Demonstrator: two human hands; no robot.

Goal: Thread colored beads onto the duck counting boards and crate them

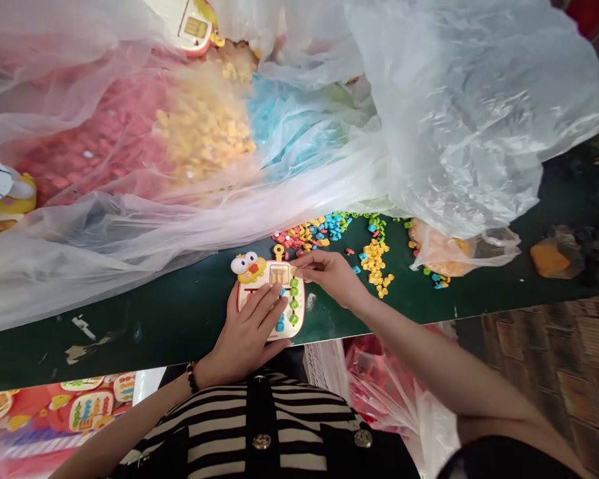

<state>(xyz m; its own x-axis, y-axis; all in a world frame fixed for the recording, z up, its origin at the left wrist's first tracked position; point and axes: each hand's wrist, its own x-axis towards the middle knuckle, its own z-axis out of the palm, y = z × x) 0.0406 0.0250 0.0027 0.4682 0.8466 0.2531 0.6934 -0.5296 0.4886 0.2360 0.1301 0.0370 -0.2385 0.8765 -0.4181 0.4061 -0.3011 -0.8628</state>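
A cream toy board [299,271] with a red edge lies on the green table, a yellow big-eyed duck head [251,267] at its upper left corner. Green pieces [294,304] run down its right side, and a blue piece [280,323] shows near the bottom. My left hand [252,326] lies over the board's left and middle, fingers spread, hiding part of it. At the upper right edge of the board is my right hand [332,274], its thumb and index finger pinched together; whatever they hold is too small to name.
Loose red, blue and green pieces [334,226] and yellow pieces [375,263] lie beyond the board. Clear plastic sheeting [194,219] covers heaps of coloured pieces. A bag of orange pieces [439,249] sits at right. Finished-looking boards [90,409] lie below left.
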